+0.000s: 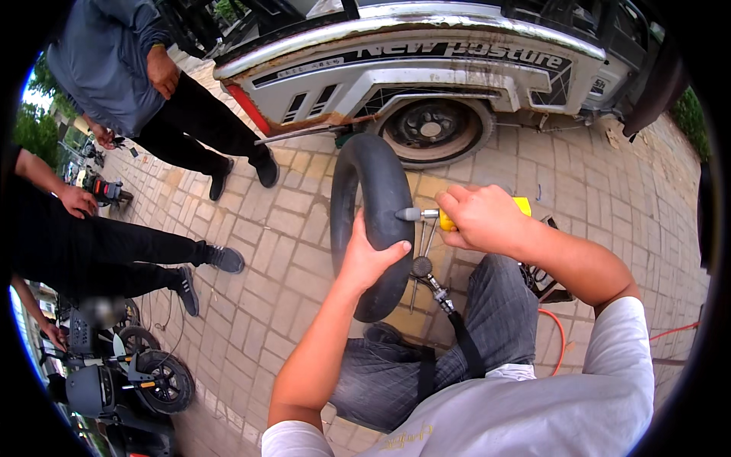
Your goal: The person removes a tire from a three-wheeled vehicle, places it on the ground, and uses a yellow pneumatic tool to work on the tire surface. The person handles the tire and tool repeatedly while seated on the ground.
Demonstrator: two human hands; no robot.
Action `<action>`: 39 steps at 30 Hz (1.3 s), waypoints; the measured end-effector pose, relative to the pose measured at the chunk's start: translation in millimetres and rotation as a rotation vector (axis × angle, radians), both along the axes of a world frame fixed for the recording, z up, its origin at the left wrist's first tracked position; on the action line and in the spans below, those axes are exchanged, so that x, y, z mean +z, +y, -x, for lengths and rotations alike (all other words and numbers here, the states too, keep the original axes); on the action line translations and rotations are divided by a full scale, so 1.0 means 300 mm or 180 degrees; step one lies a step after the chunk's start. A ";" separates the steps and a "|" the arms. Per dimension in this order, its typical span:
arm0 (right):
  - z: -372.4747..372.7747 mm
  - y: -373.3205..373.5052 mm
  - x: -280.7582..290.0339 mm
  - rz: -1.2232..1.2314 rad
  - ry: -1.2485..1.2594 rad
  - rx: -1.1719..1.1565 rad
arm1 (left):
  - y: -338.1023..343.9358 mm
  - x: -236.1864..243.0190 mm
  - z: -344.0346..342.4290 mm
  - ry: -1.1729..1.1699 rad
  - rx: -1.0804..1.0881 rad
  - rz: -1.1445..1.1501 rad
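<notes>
My left hand (367,255) grips a black rubber inner tube (388,175), held upright in the middle of the view with the thumb on its near side. My right hand (478,217) is closed round a yellow hand-held power tool (519,206). Its grey rounded tip (405,214) touches the tube's right face. Below them, between my legs, lie a round gauge with a metal fitting (422,266) and thin metal rods (429,240) on the paving.
A white, rusty vehicle (411,53) with a wheel (431,131) stands ahead. At left are two standing people (122,76) (57,228), another person's hand (53,333) and parked scooters (99,392). An orange hose (558,335) and a dark box (547,282) lie at right.
</notes>
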State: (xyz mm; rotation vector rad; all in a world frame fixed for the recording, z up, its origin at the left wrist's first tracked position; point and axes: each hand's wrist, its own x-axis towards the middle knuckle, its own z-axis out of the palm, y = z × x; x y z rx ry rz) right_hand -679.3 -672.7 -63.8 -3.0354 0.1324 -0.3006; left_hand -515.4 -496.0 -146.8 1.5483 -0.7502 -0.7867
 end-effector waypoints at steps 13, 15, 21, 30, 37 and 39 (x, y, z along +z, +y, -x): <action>-0.011 -0.003 0.007 0.0145 0.0004 0.0147 | 0.005 0.015 0.001 -0.0186 -0.0024 -0.0026; -0.008 -0.007 0.021 0.0144 -0.0020 0.0131 | 0.001 0.023 0.008 -0.0120 -0.0021 -0.0032; 0.010 -0.029 0.025 0.0168 -0.0059 0.0143 | -0.023 0.024 0.023 -0.0069 -0.0046 0.0015; 0.004 -0.010 0.021 0.0149 -0.0078 -0.0041 | 0.007 0.154 0.030 -0.0660 0.0042 -0.0847; -0.011 0.024 -0.041 -0.0197 -0.0325 0.0053 | 0.003 -0.043 0.022 -0.0597 0.0312 0.0572; -0.010 0.027 -0.044 -0.0265 -0.0336 0.0037 | 0.010 -0.042 0.025 -0.0576 0.0280 0.0452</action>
